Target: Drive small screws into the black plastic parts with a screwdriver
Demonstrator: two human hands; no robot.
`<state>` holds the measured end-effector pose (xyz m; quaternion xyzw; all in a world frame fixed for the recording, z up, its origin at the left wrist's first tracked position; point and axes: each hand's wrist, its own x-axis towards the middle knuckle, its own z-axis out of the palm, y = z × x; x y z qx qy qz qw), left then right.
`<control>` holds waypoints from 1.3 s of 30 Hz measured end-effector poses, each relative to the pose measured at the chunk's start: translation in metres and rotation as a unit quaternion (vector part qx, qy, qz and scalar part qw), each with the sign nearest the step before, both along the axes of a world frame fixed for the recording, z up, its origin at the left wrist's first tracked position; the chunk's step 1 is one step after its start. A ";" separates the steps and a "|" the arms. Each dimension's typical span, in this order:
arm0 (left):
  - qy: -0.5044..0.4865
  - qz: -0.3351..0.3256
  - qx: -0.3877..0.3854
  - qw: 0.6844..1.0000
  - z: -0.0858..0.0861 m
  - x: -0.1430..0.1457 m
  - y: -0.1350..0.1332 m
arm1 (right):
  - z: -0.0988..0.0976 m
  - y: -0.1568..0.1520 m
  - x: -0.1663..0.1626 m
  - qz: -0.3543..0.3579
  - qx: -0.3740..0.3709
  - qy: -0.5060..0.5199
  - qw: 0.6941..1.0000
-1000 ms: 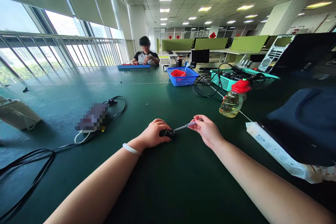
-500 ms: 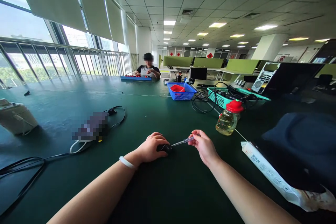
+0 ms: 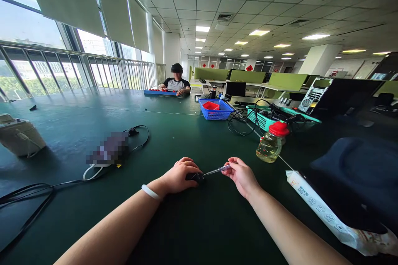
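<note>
My left hand (image 3: pixel 181 176) is closed round a small black object (image 3: pixel 196 177) on the dark green table, its fingers over the top and the thumb along the near side. Part of this object is hidden under the hand, and its kind is unclear. Between the fingertips of my right hand (image 3: pixel 241 174) is a screwdriver (image 3: pixel 221 169) with a clear handle. The metal shaft points left, and its tip meets the right end of the black object. A white band (image 3: pixel 150 191) circles my left wrist.
Right of my hands stand a red-capped bottle (image 3: pixel 271 144) and a white packet (image 3: pixel 317 205) beside a dark cap (image 3: pixel 357 169). Farther back are a blue basket (image 3: pixel 217 114) and a green basket (image 3: pixel 263 121) with cables. A white container (image 3: pixel 20 138) stands left; a person (image 3: pixel 176 83) sits opposite.
The view has shifted slightly. My left thumb has moved a little off the black object's front, showing more of it. The screwdriver stays at its right end.
</note>
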<state>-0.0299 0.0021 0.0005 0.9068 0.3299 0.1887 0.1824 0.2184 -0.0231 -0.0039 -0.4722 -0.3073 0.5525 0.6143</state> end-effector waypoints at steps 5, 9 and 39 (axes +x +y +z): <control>0.008 -0.009 -0.009 1.000 0.002 0.000 -0.002 | 0.002 -0.001 -0.001 0.013 0.005 -0.008 1.000; 0.010 -0.021 -0.015 1.000 0.005 -0.001 -0.004 | 0.004 -0.001 0.000 -0.003 -0.003 -0.006 1.000; 0.029 -0.034 -0.019 0.999 0.003 -0.001 -0.002 | 0.005 -0.003 -0.003 0.012 0.013 -0.024 1.000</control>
